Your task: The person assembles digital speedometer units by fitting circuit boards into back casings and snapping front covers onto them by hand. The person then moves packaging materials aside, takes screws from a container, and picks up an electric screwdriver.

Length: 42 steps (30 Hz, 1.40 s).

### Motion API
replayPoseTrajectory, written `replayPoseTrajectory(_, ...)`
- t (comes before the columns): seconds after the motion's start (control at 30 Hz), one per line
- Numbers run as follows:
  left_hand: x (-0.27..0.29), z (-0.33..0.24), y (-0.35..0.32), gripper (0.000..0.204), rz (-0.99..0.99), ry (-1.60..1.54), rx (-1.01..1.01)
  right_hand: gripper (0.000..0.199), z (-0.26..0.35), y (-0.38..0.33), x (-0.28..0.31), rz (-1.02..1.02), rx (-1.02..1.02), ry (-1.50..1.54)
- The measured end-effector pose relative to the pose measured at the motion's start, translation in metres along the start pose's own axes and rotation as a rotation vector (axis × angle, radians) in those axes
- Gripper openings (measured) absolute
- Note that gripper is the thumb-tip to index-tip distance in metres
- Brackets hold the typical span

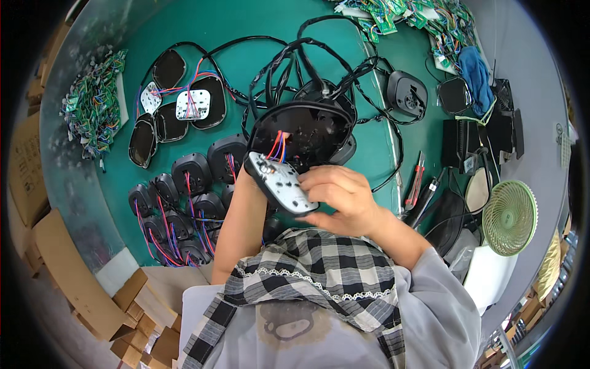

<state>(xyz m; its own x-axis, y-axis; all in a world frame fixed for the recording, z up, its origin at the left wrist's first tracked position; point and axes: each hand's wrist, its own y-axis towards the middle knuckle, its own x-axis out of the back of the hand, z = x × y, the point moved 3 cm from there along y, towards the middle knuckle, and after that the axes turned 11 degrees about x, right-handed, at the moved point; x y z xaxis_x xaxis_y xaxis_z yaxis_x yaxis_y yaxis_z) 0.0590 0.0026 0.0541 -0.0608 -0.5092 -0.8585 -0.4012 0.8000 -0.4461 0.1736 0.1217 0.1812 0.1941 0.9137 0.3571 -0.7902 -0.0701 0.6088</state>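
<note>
Evidently the pale, black-edged plate (286, 184) at the middle of the frame is light and stiff, judging by its thin, flat look; its surface may be smooth enough to slip, and the small parts on its face look easy to damage. The red and blue wires (279, 147) at its upper end look soft and are probably the weak point, so the outer rim seems the safest hold, with slack left toward the open black shell (301, 132) just above. The right hand (338, 197) has its fingers bent over the plate's right edge, touching it, the thumb lower and apart from them near the bottom corner; whether they pinch firmly I cannot tell. The left hand (247, 179) is mostly hidden at the plate's left side, apparently supporting it from beneath, though its grip cannot be told. Black cables (396, 154) loop above and to the right over the green bench (258, 15). Farther out, more wired shells (190, 172) sit at lower left, with a red-handled cutter (415, 181) at right.
</note>
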Motion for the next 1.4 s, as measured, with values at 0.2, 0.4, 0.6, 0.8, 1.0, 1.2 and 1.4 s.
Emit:
replayPoseTrajectory(0.2,0.021,-0.025,-0.026,0.032,-0.021,0.23,-0.143,0.027,-0.013,-0.003,0.014,-0.043,-0.274,0.275)
replayPoseTrajectory(0.4,-0.096,-0.028,-0.075,0.027,-0.111,0.47,-0.218,0.05,-0.031,0.005,0.009,-0.713,-0.818,0.835)
replayPoseTrajectory(0.6,-0.108,0.003,-0.114,0.025,-0.152,0.37,-0.273,0.088,0.009,-0.012,-0.004,-0.437,-0.448,0.749)
replayPoseTrajectory(0.8,-0.083,0.02,-0.179,0.03,-0.101,0.474,-0.227,0.064,0.028,-0.003,-0.015,-0.282,-0.822,1.331)
replayPoseTrajectory(1.0,-0.042,0.035,-0.281,0.037,-0.47,0.588,-0.367,0.059,0.051,0.015,-0.019,-0.162,-0.607,1.221)
replayPoseTrajectory(1.2,0.024,0.124,-0.437,0.018,-0.458,0.169,-0.554,0.06,0.05,0.022,-0.035,-0.125,-0.647,1.071)
replayPoseTrajectory(1.4,0.126,0.233,-0.537,0.017,-0.711,-0.053,-0.434,0.069,0.017,0.016,-0.027,-0.275,-0.544,1.144)
